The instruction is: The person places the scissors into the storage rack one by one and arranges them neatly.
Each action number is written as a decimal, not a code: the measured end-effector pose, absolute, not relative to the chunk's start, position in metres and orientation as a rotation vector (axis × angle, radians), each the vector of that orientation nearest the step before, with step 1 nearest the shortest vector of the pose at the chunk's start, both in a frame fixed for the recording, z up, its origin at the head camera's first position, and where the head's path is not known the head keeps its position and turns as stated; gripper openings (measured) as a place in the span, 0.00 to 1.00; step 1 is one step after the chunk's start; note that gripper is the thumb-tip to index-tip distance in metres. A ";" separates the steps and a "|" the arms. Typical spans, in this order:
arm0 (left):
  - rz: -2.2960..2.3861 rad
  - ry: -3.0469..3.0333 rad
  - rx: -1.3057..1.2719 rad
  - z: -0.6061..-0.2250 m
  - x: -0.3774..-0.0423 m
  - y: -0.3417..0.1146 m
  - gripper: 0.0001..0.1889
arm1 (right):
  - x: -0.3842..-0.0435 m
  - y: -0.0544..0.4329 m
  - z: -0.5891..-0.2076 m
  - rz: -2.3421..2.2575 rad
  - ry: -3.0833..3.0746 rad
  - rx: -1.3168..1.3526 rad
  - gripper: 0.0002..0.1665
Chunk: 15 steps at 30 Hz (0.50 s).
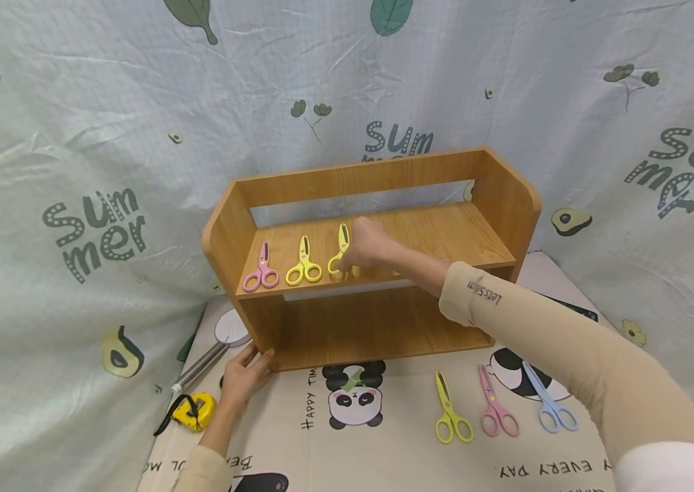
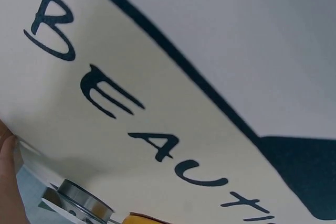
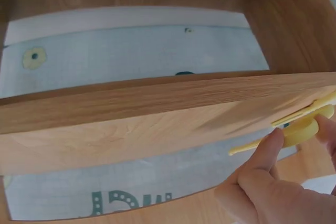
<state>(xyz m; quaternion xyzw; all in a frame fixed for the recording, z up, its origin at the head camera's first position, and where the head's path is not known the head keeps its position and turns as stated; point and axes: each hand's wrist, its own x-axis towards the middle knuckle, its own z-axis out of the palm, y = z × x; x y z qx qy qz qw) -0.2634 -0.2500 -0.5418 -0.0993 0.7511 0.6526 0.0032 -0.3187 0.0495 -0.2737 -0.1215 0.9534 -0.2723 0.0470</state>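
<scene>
My right hand (image 1: 366, 246) is over the upper board of a wooden two-tier shelf (image 1: 433, 229), pinching yellow scissors (image 1: 340, 249) by the handle loops. In the right wrist view, thumb and fingers hold the yellow handle (image 3: 300, 132) close to the board's front edge. To its left, another pair of yellow scissors (image 1: 304, 261) and pink scissors (image 1: 262, 268) lie side by side, blades pointing to the back. Down at the shelf's lower left front corner, my left hand (image 1: 245, 379) touches the side panel with its fingers extended.
On the panda-print mat (image 1: 396, 444) in front lie yellow scissors (image 1: 450, 413), pink scissors (image 1: 496, 408) and blue scissors (image 1: 548, 403). Left of the shelf are a round-headed tool with a metallic handle (image 1: 202, 365) and a yellow tape measure (image 1: 195, 411). A printed curtain (image 1: 156, 123) hangs behind.
</scene>
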 end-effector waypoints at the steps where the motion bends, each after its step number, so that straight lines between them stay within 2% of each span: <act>1: 2.048 2.352 -0.311 -0.541 -0.263 -0.250 0.36 | -0.321 0.049 -0.274 -0.817 2.904 -0.359 0.26; 8: 2.028 2.342 -0.303 -0.542 -0.264 -0.251 0.37 | -0.331 0.045 -0.275 -0.742 2.850 -0.269 0.27; 15: 2.019 2.341 -0.311 -0.542 -0.264 -0.252 0.38 | -0.336 0.042 -0.275 -0.726 2.830 -0.276 0.23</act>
